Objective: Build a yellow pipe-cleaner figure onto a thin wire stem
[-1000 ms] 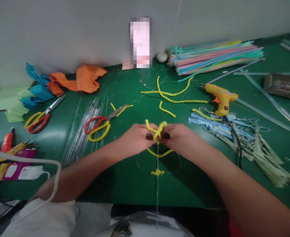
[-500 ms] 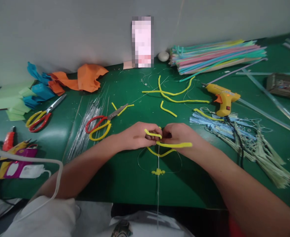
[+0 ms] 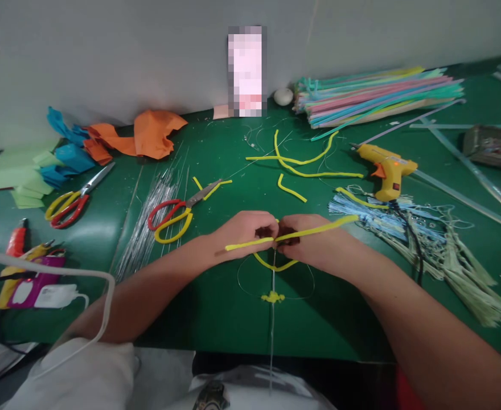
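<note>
My left hand (image 3: pixel 250 230) and my right hand (image 3: pixel 304 233) meet over the green table, both closed in a pinch on a yellow pipe cleaner (image 3: pixel 323 228). One end of it sticks out over my left hand, and a longer end slants up across my right. Below my fingers hangs a thin wire (image 3: pixel 272 330) that runs down past the table edge. On this wire sits a small yellow fuzzy knot (image 3: pixel 272 297), with a thin loop beside it. A curved yellow piece (image 3: pixel 274 267) shows just under my hands. My fingertips are partly hidden.
Scissors (image 3: pixel 176 219) lie left of my hands over a bundle of wires (image 3: pixel 148 228). Loose yellow pipe cleaners (image 3: pixel 302 162) lie ahead. A yellow glue gun (image 3: pixel 387 171) and tassels (image 3: pixel 455 256) are on the right. A white cable (image 3: pixel 105 307) crosses near my left arm.
The pipe cleaner's short end has swung out to the left and straightened over my left hand. Its other end now angles upward over my right hand. Both hands stay nearly in place.
</note>
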Demonstrator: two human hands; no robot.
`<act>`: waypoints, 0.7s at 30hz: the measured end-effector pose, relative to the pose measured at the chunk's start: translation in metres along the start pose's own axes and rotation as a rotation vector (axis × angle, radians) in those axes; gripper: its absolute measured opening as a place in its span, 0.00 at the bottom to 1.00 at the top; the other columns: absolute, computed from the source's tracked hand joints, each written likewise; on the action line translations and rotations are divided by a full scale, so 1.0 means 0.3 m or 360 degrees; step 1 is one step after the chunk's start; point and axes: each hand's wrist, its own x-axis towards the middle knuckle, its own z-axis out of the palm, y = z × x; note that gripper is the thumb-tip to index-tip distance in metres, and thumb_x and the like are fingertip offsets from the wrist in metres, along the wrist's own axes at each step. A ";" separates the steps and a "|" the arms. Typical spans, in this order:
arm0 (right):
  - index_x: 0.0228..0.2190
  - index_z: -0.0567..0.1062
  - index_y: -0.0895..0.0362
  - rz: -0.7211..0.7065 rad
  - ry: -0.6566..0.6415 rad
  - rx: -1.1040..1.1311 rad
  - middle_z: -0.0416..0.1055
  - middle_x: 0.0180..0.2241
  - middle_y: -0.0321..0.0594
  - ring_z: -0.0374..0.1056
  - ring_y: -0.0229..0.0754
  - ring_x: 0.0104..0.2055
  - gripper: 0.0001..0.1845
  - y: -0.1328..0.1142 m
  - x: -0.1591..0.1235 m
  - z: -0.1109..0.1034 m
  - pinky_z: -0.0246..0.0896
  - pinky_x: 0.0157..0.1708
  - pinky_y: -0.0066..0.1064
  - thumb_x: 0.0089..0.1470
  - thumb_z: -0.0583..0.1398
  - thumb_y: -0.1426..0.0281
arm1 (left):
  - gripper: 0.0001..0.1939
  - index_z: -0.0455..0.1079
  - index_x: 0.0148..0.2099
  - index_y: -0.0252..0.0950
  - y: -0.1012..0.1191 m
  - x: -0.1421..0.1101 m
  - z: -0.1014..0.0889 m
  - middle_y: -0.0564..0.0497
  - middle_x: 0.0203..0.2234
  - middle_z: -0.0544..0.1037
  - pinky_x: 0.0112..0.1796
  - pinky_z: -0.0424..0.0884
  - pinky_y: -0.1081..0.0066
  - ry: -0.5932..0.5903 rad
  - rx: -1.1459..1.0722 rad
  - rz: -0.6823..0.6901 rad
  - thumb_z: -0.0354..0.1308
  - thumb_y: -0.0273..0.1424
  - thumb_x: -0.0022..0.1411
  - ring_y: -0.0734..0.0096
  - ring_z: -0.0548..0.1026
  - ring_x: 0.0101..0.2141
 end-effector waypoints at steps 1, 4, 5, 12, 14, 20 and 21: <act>0.29 0.75 0.55 -0.0051 0.0023 0.0101 0.75 0.28 0.37 0.67 0.37 0.28 0.04 0.009 -0.008 -0.001 0.54 0.25 0.26 0.46 0.61 0.72 | 0.06 0.69 0.32 0.34 -0.001 -0.001 0.000 0.53 0.29 0.71 0.31 0.64 0.75 0.0009 -0.0052 -0.0019 0.60 0.32 0.57 0.75 0.69 0.29; 0.32 0.75 0.53 -0.0065 -0.0061 0.0432 0.74 0.28 0.35 0.67 0.36 0.27 0.08 0.025 -0.023 -0.010 0.55 0.24 0.26 0.46 0.63 0.66 | 0.07 0.68 0.32 0.33 -0.004 -0.002 0.005 0.53 0.28 0.72 0.29 0.64 0.76 0.0027 -0.0171 -0.0108 0.61 0.32 0.56 0.76 0.69 0.28; 0.31 0.75 0.54 -0.0027 -0.0049 0.0466 0.74 0.27 0.35 0.66 0.37 0.26 0.08 0.026 -0.024 -0.014 0.55 0.24 0.27 0.48 0.63 0.63 | 0.07 0.68 0.32 0.33 -0.006 -0.003 0.007 0.54 0.27 0.72 0.29 0.64 0.76 0.0033 -0.0182 -0.0144 0.62 0.32 0.55 0.76 0.69 0.27; 0.29 0.76 0.54 0.0070 -0.0039 0.0421 0.73 0.25 0.36 0.64 0.37 0.25 0.08 0.043 -0.007 -0.033 0.54 0.24 0.29 0.52 0.59 0.64 | 0.05 0.70 0.33 0.33 -0.017 -0.010 0.003 0.50 0.31 0.77 0.34 0.69 0.72 -0.0012 -0.0348 -0.0172 0.62 0.29 0.55 0.72 0.75 0.31; 0.28 0.76 0.54 0.0038 -0.0089 0.0399 0.72 0.24 0.35 0.63 0.37 0.25 0.09 0.054 -0.009 -0.037 0.53 0.25 0.28 0.53 0.58 0.64 | 0.05 0.70 0.34 0.33 -0.019 -0.011 -0.004 0.50 0.31 0.78 0.35 0.69 0.72 -0.0035 -0.0402 -0.0168 0.61 0.29 0.56 0.72 0.75 0.32; 0.29 0.76 0.54 -0.0118 -0.0191 0.0485 0.74 0.26 0.34 0.66 0.36 0.27 0.07 0.066 -0.018 -0.046 0.56 0.27 0.27 0.50 0.61 0.64 | 0.05 0.72 0.35 0.33 -0.020 -0.007 -0.010 0.50 0.33 0.76 0.34 0.68 0.74 -0.0004 -0.0353 -0.0114 0.63 0.30 0.56 0.73 0.74 0.32; 0.29 0.76 0.54 -0.0123 -0.0186 0.0493 0.74 0.26 0.33 0.66 0.36 0.27 0.06 0.066 -0.017 -0.044 0.57 0.27 0.27 0.49 0.62 0.65 | 0.05 0.72 0.34 0.32 -0.021 -0.007 -0.008 0.50 0.33 0.75 0.35 0.68 0.74 -0.0004 -0.0344 -0.0094 0.63 0.29 0.56 0.73 0.74 0.33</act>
